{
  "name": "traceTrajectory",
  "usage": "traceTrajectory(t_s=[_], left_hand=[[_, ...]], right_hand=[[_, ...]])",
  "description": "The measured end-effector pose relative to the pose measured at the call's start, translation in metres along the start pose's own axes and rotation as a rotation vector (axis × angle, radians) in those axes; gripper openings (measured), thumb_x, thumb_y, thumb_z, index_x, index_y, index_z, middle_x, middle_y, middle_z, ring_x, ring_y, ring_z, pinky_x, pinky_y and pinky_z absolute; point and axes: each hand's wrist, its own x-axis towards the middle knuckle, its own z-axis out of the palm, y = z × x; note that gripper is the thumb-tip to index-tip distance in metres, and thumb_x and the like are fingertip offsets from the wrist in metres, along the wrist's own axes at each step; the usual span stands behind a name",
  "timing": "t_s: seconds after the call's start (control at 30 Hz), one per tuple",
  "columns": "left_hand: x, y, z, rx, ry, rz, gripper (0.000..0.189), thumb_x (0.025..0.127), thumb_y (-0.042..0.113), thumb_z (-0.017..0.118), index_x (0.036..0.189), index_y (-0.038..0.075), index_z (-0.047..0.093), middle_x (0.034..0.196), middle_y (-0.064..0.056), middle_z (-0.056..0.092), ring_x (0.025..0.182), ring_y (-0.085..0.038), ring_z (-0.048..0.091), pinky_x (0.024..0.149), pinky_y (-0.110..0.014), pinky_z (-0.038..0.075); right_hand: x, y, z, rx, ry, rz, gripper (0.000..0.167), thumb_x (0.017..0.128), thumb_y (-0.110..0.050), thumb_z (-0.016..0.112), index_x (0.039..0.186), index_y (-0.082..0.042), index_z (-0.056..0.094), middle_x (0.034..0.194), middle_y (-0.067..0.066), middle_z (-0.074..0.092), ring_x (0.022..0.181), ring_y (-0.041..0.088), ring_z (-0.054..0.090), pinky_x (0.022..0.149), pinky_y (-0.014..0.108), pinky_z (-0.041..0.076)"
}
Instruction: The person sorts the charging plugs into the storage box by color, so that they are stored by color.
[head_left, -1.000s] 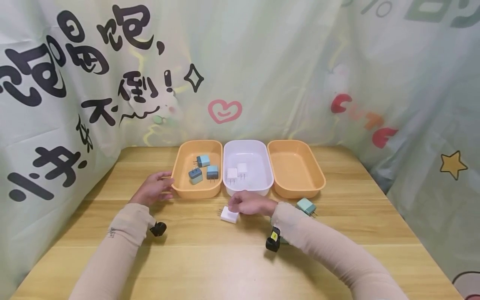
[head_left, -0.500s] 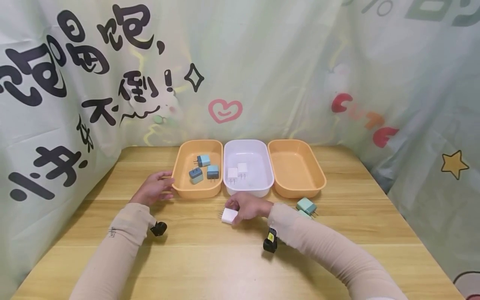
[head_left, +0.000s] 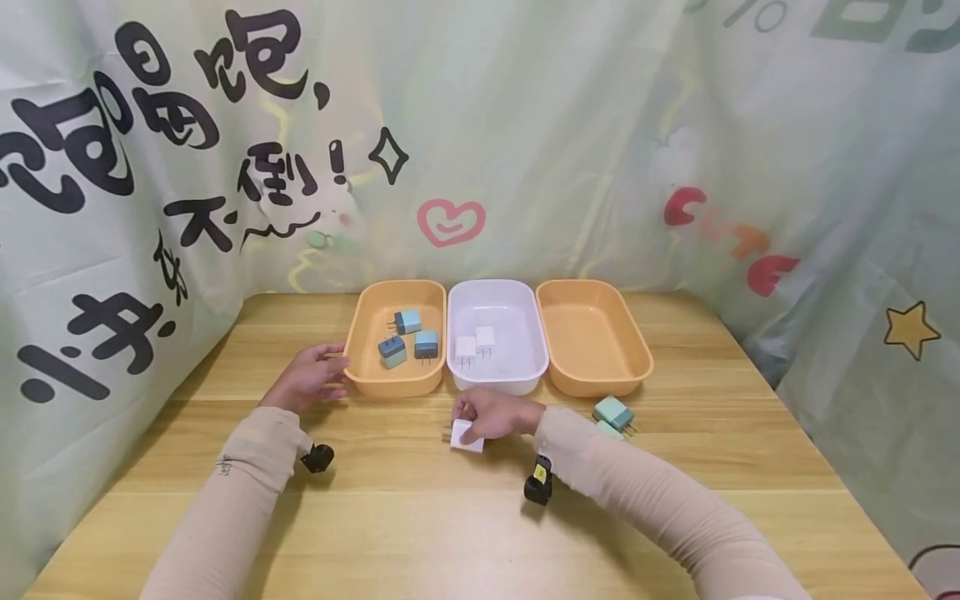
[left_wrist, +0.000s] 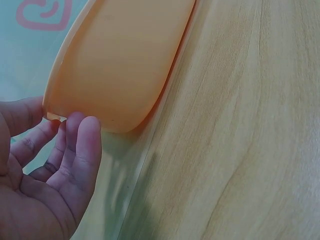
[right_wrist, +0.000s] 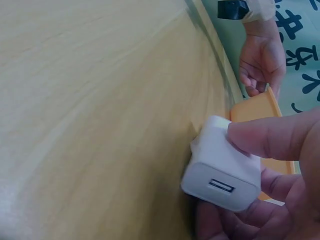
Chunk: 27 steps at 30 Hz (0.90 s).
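Observation:
My right hand (head_left: pixel 497 412) pinches a white charger plug (head_left: pixel 467 437) just in front of the white tray (head_left: pixel 536 367). Its prongs point left in the head view. In the right wrist view the charger's USB port (right_wrist: pixel 221 185) faces the camera, the thumb on one side and fingers below. Whether it touches the table cannot be told. On the far left, my left hand (head_left: pixel 307 377) holds the near end of an orange tray (left_wrist: pixel 135 65) by the rim, thumb and fingers either side. That tray holds several blue-and-dark chargers (head_left: pixel 425 343); two white chargers (head_left: pixel 484 338) lie in the white tray.
Another orange tray (head_left: pixel 592 333) stands at the right of the row, with nothing visible inside. Green chargers (head_left: pixel 612 412) lie on the wooden table (head_left: pixel 420 525) in front of it, partly behind the right sleeve. A printed curtain (head_left: pixel 570 150) hangs behind.
My right fingers have settled on the white charger, which has shifted slightly right and nearer to me. More of the second green charger shows beside the right sleeve. The left hand stays put.

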Motion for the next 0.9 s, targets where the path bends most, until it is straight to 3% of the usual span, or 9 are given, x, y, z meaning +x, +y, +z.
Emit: traceTrajectory(t_s=[0.17,0.3,0.53,0.9], left_hand=[[-0.003,-0.003,-0.001,0.001,0.005,-0.024,0.056,0.102,0.014,0.049,0.150,-0.002,0.025,0.121,-0.022,0.053,0.089,-0.017,0.060,0.079,-0.034,0.058],[-0.002,0.001,0.001,0.001,0.001,-0.002,0.055,0.102,0.015,0.048,0.150,-0.002,0.026,0.123,-0.024,0.051,0.090,-0.017,0.060,0.079,-0.033,0.058],[0.001,0.005,0.002,-0.004,0.006,-0.008,0.056,0.103,0.014,0.048,0.151,-0.001,0.024,0.132,-0.027,0.044,0.090,-0.017,0.059,0.078,-0.032,0.058],[0.002,0.003,0.000,0.005,0.005,-0.005,0.055,0.103,0.014,0.047,0.151,-0.001,0.024,0.130,-0.028,0.046,0.090,-0.016,0.060,0.078,-0.032,0.058]], right_hand=[[-0.001,-0.003,-0.001,0.130,-0.025,0.039,0.028,0.080,-0.003,0.074,0.104,-0.006,0.061,0.097,0.008,0.057,0.084,0.021,0.058,0.068,0.031,0.056],[-0.001,-0.007,-0.008,0.225,-0.036,0.059,0.029,0.082,0.000,0.071,0.108,-0.002,0.059,0.097,0.012,0.057,0.080,0.022,0.060,0.062,0.033,0.058],[-0.001,-0.013,-0.018,0.288,-0.066,0.050,0.028,0.085,0.001,0.067,0.111,0.001,0.058,0.094,0.013,0.059,0.078,0.021,0.060,0.059,0.029,0.055],[0.000,-0.020,-0.027,0.391,-0.121,0.066,0.029,0.088,0.003,0.062,0.117,0.003,0.056,0.099,0.016,0.055,0.081,0.025,0.060,0.062,0.031,0.057]])
